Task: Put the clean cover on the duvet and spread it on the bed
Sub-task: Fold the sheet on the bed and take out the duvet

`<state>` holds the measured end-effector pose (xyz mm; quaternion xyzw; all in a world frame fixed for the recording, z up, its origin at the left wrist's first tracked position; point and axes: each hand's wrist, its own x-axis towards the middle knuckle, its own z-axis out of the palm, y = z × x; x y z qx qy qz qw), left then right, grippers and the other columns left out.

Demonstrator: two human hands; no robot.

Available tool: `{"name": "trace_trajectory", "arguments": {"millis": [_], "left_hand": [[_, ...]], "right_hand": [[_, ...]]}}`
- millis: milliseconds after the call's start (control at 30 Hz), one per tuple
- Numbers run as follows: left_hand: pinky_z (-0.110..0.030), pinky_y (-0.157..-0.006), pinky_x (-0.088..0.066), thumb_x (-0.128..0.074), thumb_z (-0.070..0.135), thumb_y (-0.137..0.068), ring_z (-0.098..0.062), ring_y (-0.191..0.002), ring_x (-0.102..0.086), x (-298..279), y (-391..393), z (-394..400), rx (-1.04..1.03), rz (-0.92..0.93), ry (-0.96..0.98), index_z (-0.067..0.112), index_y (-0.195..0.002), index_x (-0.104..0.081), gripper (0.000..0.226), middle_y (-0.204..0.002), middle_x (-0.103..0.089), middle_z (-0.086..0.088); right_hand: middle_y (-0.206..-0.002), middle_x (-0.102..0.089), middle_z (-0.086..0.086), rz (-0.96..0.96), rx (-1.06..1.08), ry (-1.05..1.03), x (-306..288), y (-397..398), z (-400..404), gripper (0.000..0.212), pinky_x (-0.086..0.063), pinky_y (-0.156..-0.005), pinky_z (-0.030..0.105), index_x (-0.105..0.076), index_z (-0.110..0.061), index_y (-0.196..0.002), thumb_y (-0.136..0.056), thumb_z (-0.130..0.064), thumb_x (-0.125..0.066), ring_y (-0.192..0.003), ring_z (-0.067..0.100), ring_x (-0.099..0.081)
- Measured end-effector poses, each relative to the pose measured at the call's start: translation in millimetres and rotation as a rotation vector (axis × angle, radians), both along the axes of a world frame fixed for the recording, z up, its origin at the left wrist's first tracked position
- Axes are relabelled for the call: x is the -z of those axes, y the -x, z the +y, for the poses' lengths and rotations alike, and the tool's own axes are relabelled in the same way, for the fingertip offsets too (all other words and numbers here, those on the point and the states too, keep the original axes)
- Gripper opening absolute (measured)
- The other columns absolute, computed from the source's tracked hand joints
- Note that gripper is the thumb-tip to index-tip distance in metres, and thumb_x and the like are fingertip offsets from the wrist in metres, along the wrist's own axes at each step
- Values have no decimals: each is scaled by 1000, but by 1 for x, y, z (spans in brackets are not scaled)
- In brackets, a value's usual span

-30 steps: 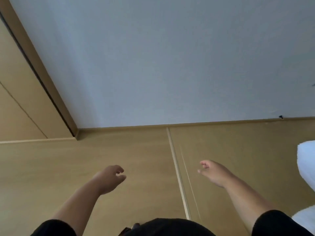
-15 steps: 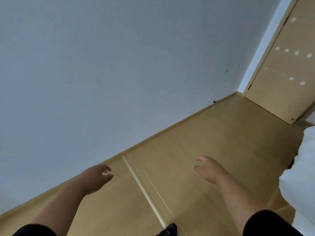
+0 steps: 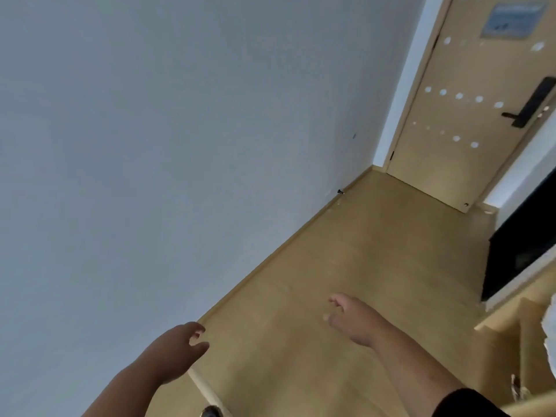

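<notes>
Wood floor (image 3: pixel 346 266), grey wall (image 3: pixel 150 145), door (image 3: pixel 469 109).

Two bare hands are in view, one left hand (image 3: pixel 176 353) and one right hand (image 3: pixel 352 319), each with loosely spread fingers and holding nothing. One wooden door (image 3: pixel 469 94) stands at the far end, carrying one black lever handle (image 3: pixel 529 108) and one pale notice (image 3: pixel 513 18) (its text too blurred to read). One grey wall (image 3: pixel 150 145) meets one wood-look floor (image 3: pixel 361 266). One small black door stop (image 3: pixel 341 192) sits at the skirting. One black panel (image 3: pixel 523 254) stands at the right edge.
</notes>
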<state>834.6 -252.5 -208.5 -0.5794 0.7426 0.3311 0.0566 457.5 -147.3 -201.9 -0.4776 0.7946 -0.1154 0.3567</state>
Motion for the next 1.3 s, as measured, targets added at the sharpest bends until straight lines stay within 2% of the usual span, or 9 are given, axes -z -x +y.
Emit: {"name": "trace_trajectory", "arguments": {"millis": [300, 500, 567, 633, 700, 800, 900, 1100, 1300], "left_hand": [[-23, -96, -43, -59, 44, -98, -4, -112, -60, -11, 211, -207, 559, 10, 37, 32, -132, -57, 36, -130, -60, 15], [-7, -68, -40, -65, 34, -96, -1, -96, -59, -46, 392, -234, 1007, 67, 20, 32, -112, -63, 16, -123, -63, 9], [-13, -74, -47, -66, 29, -95, -2, -93, -60, -57, 461, -211, 1190, 76, 29, 30, -102, -61, 9, -123, -66, 4], [-25, -92, -51, -68, 32, -94, -9, -107, -63, -73, 528, -171, 1330, 131, 32, 27, -115, -62, 22, -126, -65, 5], [-28, -99, -48, -67, 42, -94, -11, -119, -59, -93, 588, -118, 1489, 177, 77, 27, -132, -58, 42, -136, -59, 7], [-23, -91, -46, -59, 61, -90, -5, -115, -55, -134, 650, -29, 1756, 174, 202, 39, -138, -51, 53, -139, -52, 15], [-24, -92, -46, -57, 64, -91, -6, -113, -52, -173, 693, 50, 1937, 207, 260, 43, -142, -45, 57, -144, -43, 19], [-24, -95, -41, -55, 57, -96, -9, -130, -46, -219, 771, 150, 2067, 397, 272, 38, -145, -42, 54, -155, -31, 18], [-33, -99, -44, -57, 52, -96, -16, -133, -46, -204, 858, 230, 2007, 631, 215, 27, -148, -41, 60, -155, -35, 9]], "right_hand": [[-154, -44, 2, 4, 591, -26, 0, 104, -5, 62, -40, -99, 25, -43, -24, -151, -96, -45, -62, -133, 18, -50], [-150, -49, -5, 145, 986, 11, -67, 123, 52, 55, -40, -102, 27, -48, -30, -147, -96, -47, -60, -144, 18, -38], [-145, -52, -4, 221, 1046, -63, -95, 123, 81, 56, -43, -107, 35, -48, -30, -147, -95, -47, -57, -138, 21, -46], [-136, -57, 0, 315, 1112, -157, -125, 123, 113, 53, -47, -103, 41, -50, -27, -144, -95, -47, -54, -125, 24, -56], [-142, -53, -3, 400, 1217, -179, -154, 123, 144, 55, -44, -106, 40, -45, -29, -147, -97, -52, -53, -129, 23, -53], [-152, -45, -9, 547, 1338, -175, -192, 125, 184, 62, -39, -111, 39, -37, -37, -151, -96, -61, -51, -134, 18, -49], [-153, -44, -12, 648, 1451, -165, -215, 143, 227, 62, -40, -109, 37, -37, -41, -150, -94, -65, -51, -130, 14, -52], [-155, -40, -7, 684, 1722, -269, -230, 189, 312, 62, -37, -111, 39, -40, -36, -149, -94, -63, -52, -139, 20, -43], [-157, -33, 3, 726, 2129, -320, -209, 206, 377, 67, -41, -105, 46, -37, -30, -151, -93, -58, -53, -137, 34, -41]]}}
